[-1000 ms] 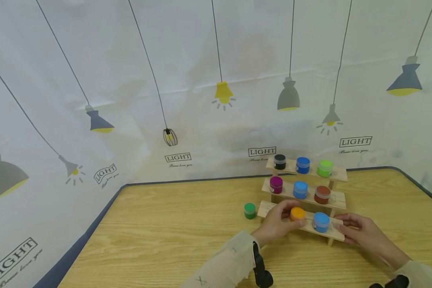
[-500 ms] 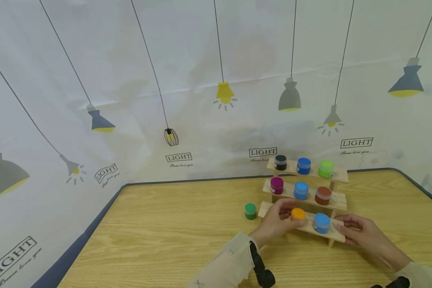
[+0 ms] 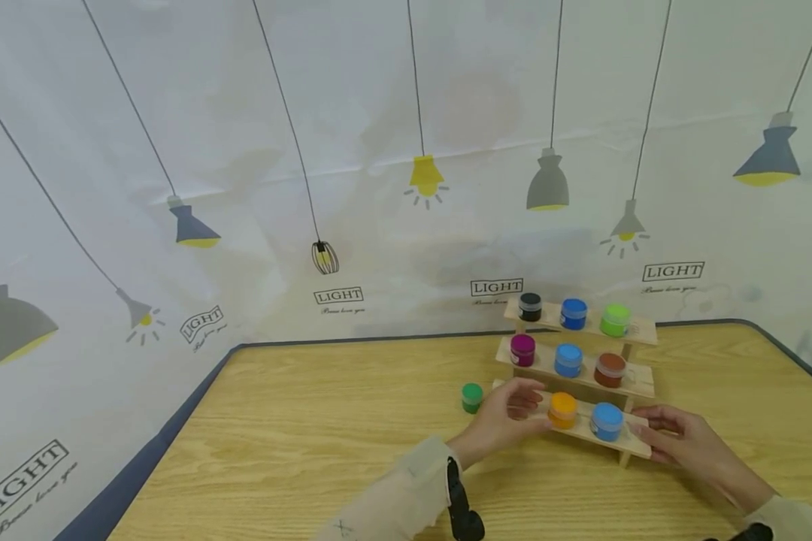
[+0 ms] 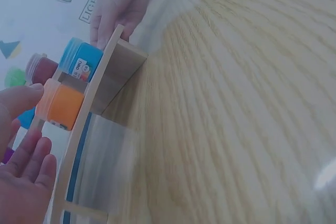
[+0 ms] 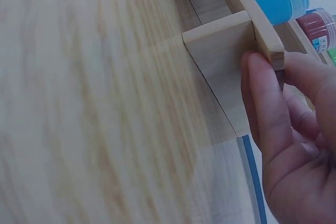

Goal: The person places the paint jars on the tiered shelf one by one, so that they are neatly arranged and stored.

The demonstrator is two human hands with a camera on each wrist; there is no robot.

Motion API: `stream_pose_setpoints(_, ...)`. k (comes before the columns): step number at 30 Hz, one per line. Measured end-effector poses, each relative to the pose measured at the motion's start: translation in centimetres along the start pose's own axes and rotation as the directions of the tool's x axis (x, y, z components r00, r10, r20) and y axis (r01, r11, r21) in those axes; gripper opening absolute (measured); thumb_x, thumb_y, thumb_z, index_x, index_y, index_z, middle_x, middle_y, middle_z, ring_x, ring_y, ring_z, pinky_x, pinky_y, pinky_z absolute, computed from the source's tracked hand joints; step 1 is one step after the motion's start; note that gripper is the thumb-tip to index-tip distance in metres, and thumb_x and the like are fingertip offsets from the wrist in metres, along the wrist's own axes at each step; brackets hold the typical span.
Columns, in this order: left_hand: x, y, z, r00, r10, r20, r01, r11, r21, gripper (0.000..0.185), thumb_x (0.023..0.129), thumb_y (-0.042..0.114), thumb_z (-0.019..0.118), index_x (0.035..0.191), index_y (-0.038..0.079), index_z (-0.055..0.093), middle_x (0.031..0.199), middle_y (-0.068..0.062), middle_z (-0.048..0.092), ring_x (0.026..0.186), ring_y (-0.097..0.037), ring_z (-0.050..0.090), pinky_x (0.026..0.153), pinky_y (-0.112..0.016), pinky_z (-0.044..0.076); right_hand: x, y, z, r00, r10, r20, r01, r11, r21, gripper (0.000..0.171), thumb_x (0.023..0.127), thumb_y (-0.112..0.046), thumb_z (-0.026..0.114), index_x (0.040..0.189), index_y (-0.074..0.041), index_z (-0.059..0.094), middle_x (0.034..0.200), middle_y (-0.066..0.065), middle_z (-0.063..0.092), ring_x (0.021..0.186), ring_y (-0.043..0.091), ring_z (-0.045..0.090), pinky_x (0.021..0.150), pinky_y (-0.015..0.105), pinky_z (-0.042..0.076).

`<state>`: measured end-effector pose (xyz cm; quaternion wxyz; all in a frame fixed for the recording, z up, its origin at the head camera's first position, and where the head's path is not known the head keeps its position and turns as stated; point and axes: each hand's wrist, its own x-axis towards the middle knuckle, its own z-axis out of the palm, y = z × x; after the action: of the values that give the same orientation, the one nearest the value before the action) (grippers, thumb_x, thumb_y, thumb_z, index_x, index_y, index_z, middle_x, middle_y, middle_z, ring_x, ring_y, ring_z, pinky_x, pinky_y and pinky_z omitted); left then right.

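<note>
A three-tier wooden display rack (image 3: 584,417) holds small lidded paint jars. My left hand (image 3: 504,417) is beside the orange jar (image 3: 563,411) on the lowest shelf, a fingertip right at the jar and the other fingers spread loosely. In the left wrist view those fingers (image 4: 31,156) stand apart from the orange jar (image 4: 65,107). My right hand (image 3: 690,447) grips the right end of the lowest shelf; in the right wrist view its fingers (image 5: 270,98) curl under the shelf end (image 5: 270,43). A light-blue jar (image 3: 607,421) sits between the orange jar and this hand.
A green jar (image 3: 472,398) stands on the wooden table (image 3: 325,421), left of the rack. Purple (image 3: 522,350), light-blue (image 3: 568,361) and brown (image 3: 610,370) jars fill the middle shelf. Black (image 3: 530,307), blue (image 3: 573,314) and lime (image 3: 615,320) jars stand on top. A lamp-print backdrop (image 3: 379,225) rises behind.
My left hand has let go of the orange jar and drawn back to the left, towards the green jar. The right hand keeps its grip on the shelf end.
</note>
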<state>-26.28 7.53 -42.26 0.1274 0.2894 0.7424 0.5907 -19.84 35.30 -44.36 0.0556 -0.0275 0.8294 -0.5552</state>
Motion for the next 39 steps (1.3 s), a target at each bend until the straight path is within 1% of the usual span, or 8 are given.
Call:
stream_pose_setpoints(5, -0.6, -0.1, -1.4, 1.000, 0.024, -0.015, -0.024, 1.000, 0.002, 0.037, 0.083, 0.014, 0.065, 0.118, 0.009, 0.054, 0.105, -0.003, 0.058, 0.092, -0.006, 0.054, 0.081, -0.020, 0.043, 0.0, 0.1, 0.0, 1.000, -0.010, 0.000, 0.010, 1.000, -0.011, 0.049, 0.094, -0.021, 0.049, 0.119, 0.020, 0.038, 0.091, 0.002, 0.056, 0.074, 0.006, 0.057, 0.062, 0.027, 0.052)
stream_pose_setpoints(14, -1.0, -0.6, -3.8, 0.993, 0.072, -0.097, -0.066, 0.996, 0.058, 0.031, 0.083, 0.011, 0.065, 0.112, 0.004, 0.059, 0.098, -0.004, 0.061, 0.088, -0.009, 0.057, 0.076, -0.022, 0.046, -0.1, 0.1, 0.1, 1.000, 0.017, -0.013, -0.018, 0.999, -0.028, 0.050, 0.094, -0.022, 0.049, 0.121, 0.019, 0.037, 0.095, 0.007, 0.057, 0.076, 0.006, 0.057, 0.064, 0.027, 0.052)
stream_pose_setpoints(17, -1.1, -0.2, -4.5, 0.989, 0.072, -0.130, -0.064, 0.996, 0.068, 0.028, 0.083, 0.009, 0.064, 0.110, 0.002, 0.059, 0.098, -0.008, 0.061, 0.088, -0.014, 0.058, 0.075, -0.023, 0.047, -0.1, 0.1, 0.1, 1.000, 0.023, -0.019, -0.023, 0.999, -0.028, 0.051, 0.093, -0.022, 0.050, 0.121, 0.019, 0.037, 0.095, 0.007, 0.057, 0.077, 0.006, 0.058, 0.064, 0.027, 0.052)
stream_pose_setpoints(23, -2.0, 1.7, -5.8, 0.980, 0.082, -0.179, -0.065, 0.993, 0.097, 0.024, 0.083, 0.003, 0.062, 0.107, -0.002, 0.060, 0.099, -0.020, 0.060, 0.089, -0.025, 0.058, 0.075, -0.029, 0.047, 0.0, 0.1, 0.1, 1.000, 0.009, -0.025, -0.010, 0.999, -0.044, 0.050, 0.094, -0.022, 0.049, 0.120, 0.019, 0.038, 0.093, 0.006, 0.058, 0.073, 0.006, 0.057, 0.062, 0.027, 0.052)
stream_pose_setpoints(26, -2.3, 1.9, -6.2, 0.974, 0.077, -0.214, -0.053, 0.992, 0.113, 0.024, 0.083, 0.005, 0.062, 0.106, -0.003, 0.060, 0.098, -0.022, 0.060, 0.089, -0.027, 0.057, 0.074, -0.026, 0.047, 0.0, 0.0, 0.1, 1.000, 0.000, -0.022, -0.001, 0.999, -0.048, 0.050, 0.094, -0.022, 0.049, 0.121, 0.020, 0.037, 0.093, 0.006, 0.057, 0.072, 0.006, 0.056, 0.061, 0.027, 0.051)
stream_pose_setpoints(32, -2.2, 0.8, -6.9, 0.958, 0.058, -0.280, -0.030, 0.994, 0.103, 0.022, 0.083, 0.004, 0.062, 0.105, -0.002, 0.061, 0.097, -0.021, 0.060, 0.089, -0.027, 0.056, 0.072, -0.025, 0.047, 0.0, -0.2, 0.1, 0.999, 0.022, -0.024, -0.023, 0.999, -0.045, 0.050, 0.094, -0.022, 0.049, 0.121, 0.019, 0.038, 0.093, 0.006, 0.056, 0.074, 0.006, 0.056, 0.062, 0.027, 0.052)
stream_pose_setpoints(35, -1.6, -1.0, -7.1, 0.956, 0.049, -0.288, -0.023, 0.995, 0.092, 0.024, 0.083, 0.005, 0.063, 0.106, -0.001, 0.060, 0.098, -0.020, 0.059, 0.089, -0.026, 0.056, 0.072, -0.027, 0.047, 0.0, -0.3, 0.1, 0.999, 0.027, -0.024, -0.028, 0.999, -0.046, 0.050, 0.094, -0.023, 0.049, 0.121, 0.018, 0.039, 0.093, 0.006, 0.057, 0.075, 0.006, 0.056, 0.063, 0.027, 0.052)
stream_pose_setpoints(39, -0.8, -3.2, -7.3, 0.956, 0.039, -0.291, -0.005, 0.993, 0.115, 0.028, 0.082, 0.007, 0.065, 0.108, -0.002, 0.059, 0.101, -0.018, 0.058, 0.090, -0.024, 0.055, 0.073, -0.029, 0.047, 0.0, -0.2, 0.1, 1.000, 0.013, -0.022, -0.014, 0.999, -0.046, 0.049, 0.094, -0.022, 0.049, 0.120, 0.018, 0.039, 0.092, 0.006, 0.056, 0.075, 0.006, 0.056, 0.063, 0.027, 0.052)
